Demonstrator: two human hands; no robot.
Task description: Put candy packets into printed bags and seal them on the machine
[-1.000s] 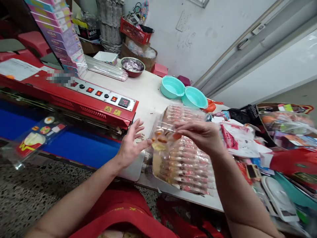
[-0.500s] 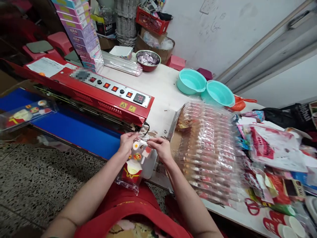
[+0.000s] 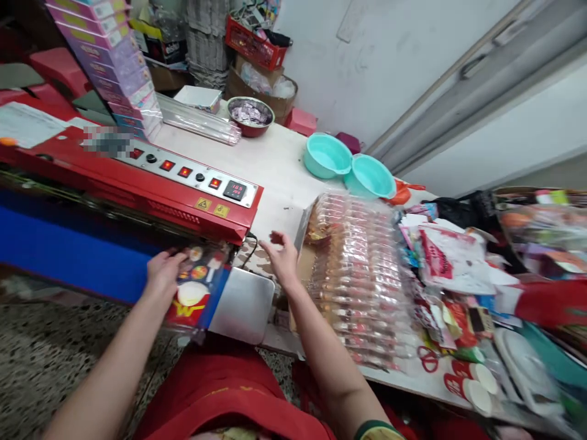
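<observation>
A clear plastic bag of toy food (image 3: 195,293) lies at the right end of the blue conveyor belt (image 3: 92,250). Inside it I make out a red fries box with a yellow mark, a fried egg and an ice lolly. My left hand (image 3: 164,275) grips the bag's left side, its fingertips partly hidden near the slot of the red bag sealing machine (image 3: 192,205). The bag's top edge is at that slot. My right hand (image 3: 282,260) is empty, fingers apart and curved, between the sealer's end and the packed bags (image 3: 362,275).
A metal plate (image 3: 243,305) sits at the belt's end, with a black cable (image 3: 252,250) above it. Two turquoise basins (image 3: 326,156) stand at the back. Red scissors (image 3: 427,359), paper cups (image 3: 463,386) and loose packaging crowd the right side.
My left hand has carried the bag left from in front of me to the belt beside the sealer. My right hand has let go of the bag's top edge. The view has shifted right.
</observation>
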